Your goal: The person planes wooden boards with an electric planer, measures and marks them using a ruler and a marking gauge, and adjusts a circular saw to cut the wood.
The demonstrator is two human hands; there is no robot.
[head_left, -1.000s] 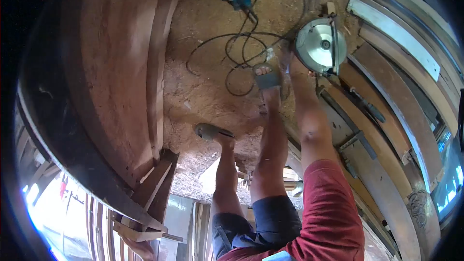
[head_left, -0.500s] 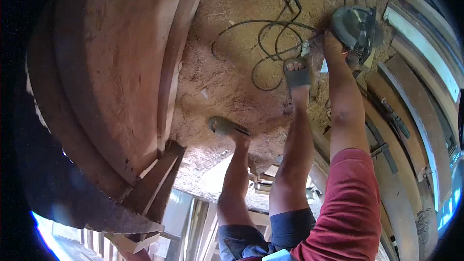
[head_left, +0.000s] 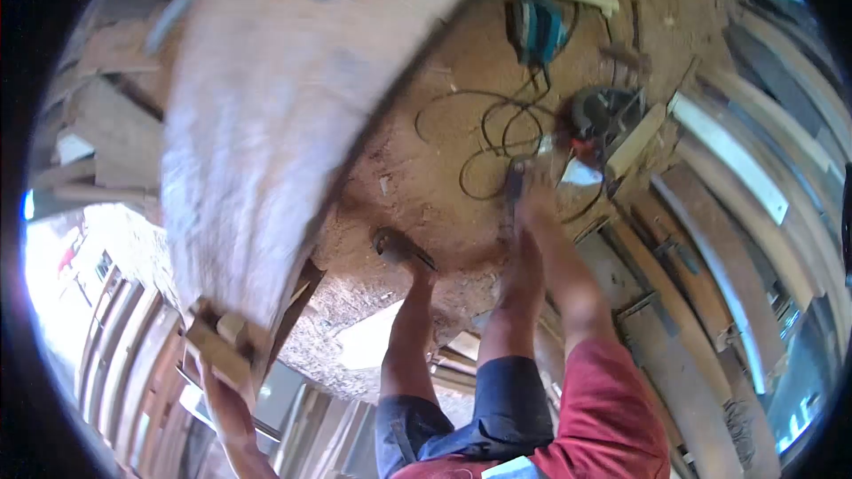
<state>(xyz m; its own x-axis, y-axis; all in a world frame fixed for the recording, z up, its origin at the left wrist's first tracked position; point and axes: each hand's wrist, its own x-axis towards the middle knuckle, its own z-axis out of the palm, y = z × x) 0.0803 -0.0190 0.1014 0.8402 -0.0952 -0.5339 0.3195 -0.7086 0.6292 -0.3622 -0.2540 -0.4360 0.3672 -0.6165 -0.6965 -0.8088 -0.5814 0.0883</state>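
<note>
My left hand [head_left: 213, 388] is at the lower left, gripping a pale wooden block [head_left: 220, 353] at the near end of a large board [head_left: 257, 133]. That board is broad, curved and blurred, and spans the upper left. My right hand [head_left: 538, 184] is over the ground beside my forward foot, blurred, its fingers unclear. Just beyond it, a circular saw [head_left: 605, 115] rests on the ground, apart from the hand.
A teal power tool [head_left: 538, 28] lies farther up, with a black cable [head_left: 497, 137] looped below it. Curved planks [head_left: 719, 239] line the right side. Wood shavings cover the ground [head_left: 426, 168]. Upright boards [head_left: 133, 364] stand at the lower left.
The circular saw has gone from my right hand to the ground, and that hand has drawn back. The large board at the left now shows a paler face at a different angle.
</note>
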